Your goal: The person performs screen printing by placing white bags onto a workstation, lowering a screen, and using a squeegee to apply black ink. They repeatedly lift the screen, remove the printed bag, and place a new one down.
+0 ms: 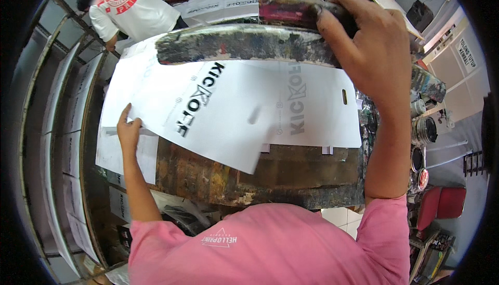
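My left hand (128,129) pinches the left edge of a white printed sheet (228,124) with bold black lettering. Its near corner is lifted and blurred. Beneath it on the right lies another white sheet (327,124) with greyer lettering and a handle slot. My right hand (371,43) is closed round the end of an ink-stained bar, which looks like a squeegee (286,12) with a dark pink face. Just below the squeegee, the paint-crusted near bar of a printing frame (234,46) crosses above the sheets. My right wrist hides its right end.
The worktable (208,173) is stained with ink. At left stands a metal rack (78,103) loaded with white sheets. A person in a white shirt (135,12) bends at the far left. Tins (423,129) and a red chair (439,207) are on the right.
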